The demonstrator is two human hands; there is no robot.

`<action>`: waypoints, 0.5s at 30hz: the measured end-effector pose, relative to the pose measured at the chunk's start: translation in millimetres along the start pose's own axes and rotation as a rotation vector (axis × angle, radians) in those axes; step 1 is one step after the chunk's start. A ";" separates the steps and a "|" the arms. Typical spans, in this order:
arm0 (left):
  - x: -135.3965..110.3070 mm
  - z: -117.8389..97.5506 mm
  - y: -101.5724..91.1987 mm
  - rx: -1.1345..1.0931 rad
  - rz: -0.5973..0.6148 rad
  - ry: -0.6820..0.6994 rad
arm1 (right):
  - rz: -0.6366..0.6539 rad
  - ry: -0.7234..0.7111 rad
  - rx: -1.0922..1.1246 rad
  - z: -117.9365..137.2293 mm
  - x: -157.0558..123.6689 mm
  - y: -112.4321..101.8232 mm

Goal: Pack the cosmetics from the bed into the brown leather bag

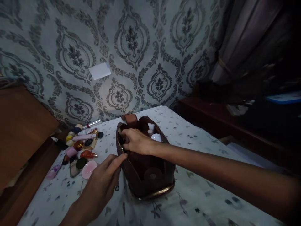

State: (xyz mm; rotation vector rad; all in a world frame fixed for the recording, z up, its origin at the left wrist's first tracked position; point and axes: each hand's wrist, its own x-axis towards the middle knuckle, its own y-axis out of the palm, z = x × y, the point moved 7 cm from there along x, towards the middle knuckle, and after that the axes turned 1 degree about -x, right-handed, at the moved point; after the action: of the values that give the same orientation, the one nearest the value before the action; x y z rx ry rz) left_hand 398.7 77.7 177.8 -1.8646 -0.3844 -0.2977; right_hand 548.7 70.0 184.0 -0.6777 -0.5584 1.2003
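Note:
A dark brown toiletry bag (152, 177) with a gold zipper stands unzipped on the cloth-covered table. My left hand (105, 175) is closed on its near left rim, thumb and forefinger pinching the edge. My right hand (137, 141) reaches inside, against the left inner wall, its fingers curled. The fingertips are in shadow, so whatever they grip is hidden. Inside the bag, toward the right wall, are a white round-topped container (156, 137) and a small white tube (150, 126). A tan strap (130, 118) shows at the bag's far end.
Left of the bag lies a cluster of cosmetics, among them a pink round container (89, 169), an orange bottle (88, 154) and a silver tube (94, 123). A brown wooden board (25, 128) rises at the left. Patterned wallpaper (131, 40) backs the table (199, 194).

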 end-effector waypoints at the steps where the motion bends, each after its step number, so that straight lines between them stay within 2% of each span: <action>1: -0.2 0.3 0.9 0.001 -0.002 0.001 | 0.010 0.009 0.023 -0.4 0.0 1.3; 8: -2.4 -0.3 0.5 0.026 -0.046 0.020 | -0.067 -0.089 0.006 5.2 2.1 2.0; 15: -2.3 2.1 -1.5 0.008 -0.006 0.012 | -0.100 -0.148 -0.011 7.5 -4.7 -0.4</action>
State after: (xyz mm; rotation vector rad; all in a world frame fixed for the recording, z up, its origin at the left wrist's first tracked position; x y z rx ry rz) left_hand 396.0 79.8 177.6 -1.8529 -0.3831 -0.3110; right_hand 542.3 66.7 189.3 -0.5669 -0.7153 1.1605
